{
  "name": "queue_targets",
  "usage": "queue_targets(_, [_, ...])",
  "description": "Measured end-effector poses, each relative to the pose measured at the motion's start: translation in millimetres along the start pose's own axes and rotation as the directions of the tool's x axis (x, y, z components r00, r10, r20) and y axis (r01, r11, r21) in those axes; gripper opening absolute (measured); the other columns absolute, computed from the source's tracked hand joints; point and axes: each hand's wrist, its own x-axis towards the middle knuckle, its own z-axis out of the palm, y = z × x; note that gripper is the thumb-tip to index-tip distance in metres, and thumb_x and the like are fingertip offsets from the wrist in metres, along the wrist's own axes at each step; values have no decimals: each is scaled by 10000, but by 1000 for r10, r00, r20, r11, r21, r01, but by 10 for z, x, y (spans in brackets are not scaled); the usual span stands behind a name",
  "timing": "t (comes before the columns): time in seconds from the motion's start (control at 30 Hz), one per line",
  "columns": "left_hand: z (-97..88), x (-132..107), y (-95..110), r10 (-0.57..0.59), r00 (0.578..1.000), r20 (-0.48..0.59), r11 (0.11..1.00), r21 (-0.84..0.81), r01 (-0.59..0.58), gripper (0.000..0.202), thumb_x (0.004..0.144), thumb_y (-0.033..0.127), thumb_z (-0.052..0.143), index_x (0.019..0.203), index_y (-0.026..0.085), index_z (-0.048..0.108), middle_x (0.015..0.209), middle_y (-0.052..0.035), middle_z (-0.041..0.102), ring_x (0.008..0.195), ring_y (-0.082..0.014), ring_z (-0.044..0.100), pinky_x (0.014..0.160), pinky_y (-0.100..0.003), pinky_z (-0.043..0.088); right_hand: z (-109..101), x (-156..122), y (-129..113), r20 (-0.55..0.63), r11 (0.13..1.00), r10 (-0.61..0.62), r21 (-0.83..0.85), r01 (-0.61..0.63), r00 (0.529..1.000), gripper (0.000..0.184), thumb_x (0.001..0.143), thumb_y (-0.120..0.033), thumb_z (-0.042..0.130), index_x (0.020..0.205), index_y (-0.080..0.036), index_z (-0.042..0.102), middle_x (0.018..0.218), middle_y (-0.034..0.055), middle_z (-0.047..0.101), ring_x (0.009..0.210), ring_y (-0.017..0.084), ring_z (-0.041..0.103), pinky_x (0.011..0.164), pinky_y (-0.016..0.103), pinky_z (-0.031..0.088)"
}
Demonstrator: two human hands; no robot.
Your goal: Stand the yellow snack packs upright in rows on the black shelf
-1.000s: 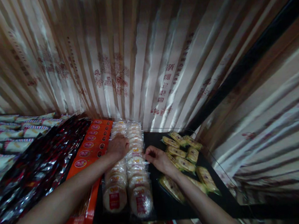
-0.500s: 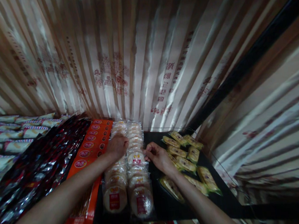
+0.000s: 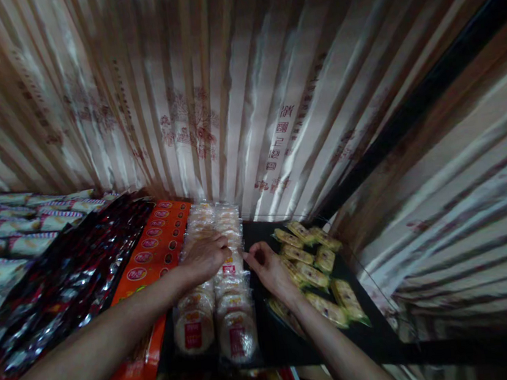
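Two overlapping rows of round crackers in clear wrappers with red labels run away from me: a left row (image 3: 194, 333) and a right row (image 3: 237, 337). My left hand (image 3: 208, 256) lies across the left row, its fingers curled closed at the right row's upper part. What those fingers hold is hidden. From the other side, my right hand (image 3: 267, 268) pinches, thumb and fingers together, at the right edge of a wrapped cracker (image 3: 229, 269) in the right row.
Yellow wrapped pastries (image 3: 312, 275) lie on the black board (image 3: 266, 336) at right. An orange printed pack (image 3: 150, 252), dark shiny packets (image 3: 73, 267) and white snack bags (image 3: 33, 242) lie to the left. A pleated curtain (image 3: 165, 71) hangs behind, with a black pole (image 3: 408, 97) slanting across.
My left hand has moved slightly right and down, onto the edge of the right row. My right hand stays nearly in place beside the same row.
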Motion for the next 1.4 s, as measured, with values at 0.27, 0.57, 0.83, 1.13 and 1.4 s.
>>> queue_targets(0.27, [-32, 19, 17, -27, 999, 26, 999, -25, 28, 162, 834, 192, 476, 815, 178, 636, 912, -50, 592, 915, -201, 480, 732, -299, 393, -82, -193, 79, 340, 991, 45, 100, -84, 939, 255, 723, -439, 591, 732, -185, 598, 610, -40, 529, 557, 98, 444, 541, 214, 338])
queue_targets(0.57, [-59, 15, -16, -58, 996, 61, 989, -133, 66, 188, 793, 160, 477, 850, 206, 651, 902, -37, 612, 916, -196, 502, 766, -300, 404, 67, -174, 117, 210, 950, 99, 269, -155, 973, 241, 688, -423, 604, 689, -183, 588, 591, -33, 536, 546, 105, 476, 543, 223, 379])
queue_targets(0.83, [-181, -14, 20, -68, 997, 26, 981, -181, 71, 259, 857, 293, 425, 789, 187, 651, 843, -35, 611, 845, -177, 531, 798, -309, 405, 107, -132, 170, 43, 996, 47, 74, -50, 998, 211, 737, -399, 563, 718, -195, 617, 642, -3, 606, 592, 130, 534, 560, 226, 412])
queue_targets(1.13, [-146, -67, 100, -59, 995, 76, 993, -94, 66, 160, 791, 309, 566, 865, 173, 608, 946, -60, 601, 943, -217, 522, 806, -321, 429, 130, -192, 130, -15, 996, 62, 69, -60, 998, 257, 736, -431, 549, 827, -194, 587, 729, 18, 627, 592, 139, 556, 553, 240, 427])
queue_targets(1.4, [-236, -55, 181, -111, 987, 120, 990, -75, 120, 122, 789, 262, 544, 824, 162, 605, 946, -72, 614, 926, -222, 536, 783, -323, 445, -62, -432, 95, 207, 991, 116, -97, -97, 972, 267, 730, -456, 552, 696, -192, 573, 556, -38, 513, 526, 111, 461, 509, 222, 315])
